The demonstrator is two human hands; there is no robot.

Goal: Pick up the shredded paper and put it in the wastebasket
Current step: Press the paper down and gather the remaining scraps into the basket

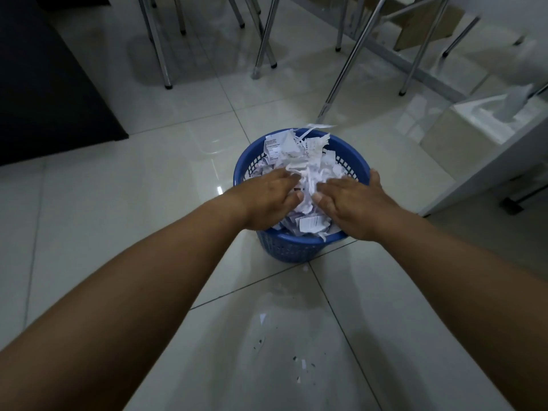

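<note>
**Both hands pressing paper down into the blue basket**

Two bare forearms are reaching forward from the bottom corners of the view, over a glossy tiled floor [118,203]. Between them, a few small paper scraps [303,364] are lying scattered on the tiles, with another tiny piece just in front of the basket's base.

Ahead, the blue wastebasket [284,247] is standing upright on the floor, heaped above its rim with shredded paper [308,161]. Some strips are sticking up past the far edge.

Palm down, the left hand [268,200] is resting on the near left part of the heap, its fingers [286,180] spread flat and loosely curled onto the paper rather than gripping it. Just beside it, the right hand [353,204] is lying flat on the near right part, fingers released and splayed, its outer finger touching the basket's rim. The two thumbs are nearly meeting over the middle of the pile.

Beyond the basket, metal chair legs [268,34] are standing on the tiles, a dark mat [44,84] is lying at left, and a white tissue box [486,117] is sitting at right.
</note>
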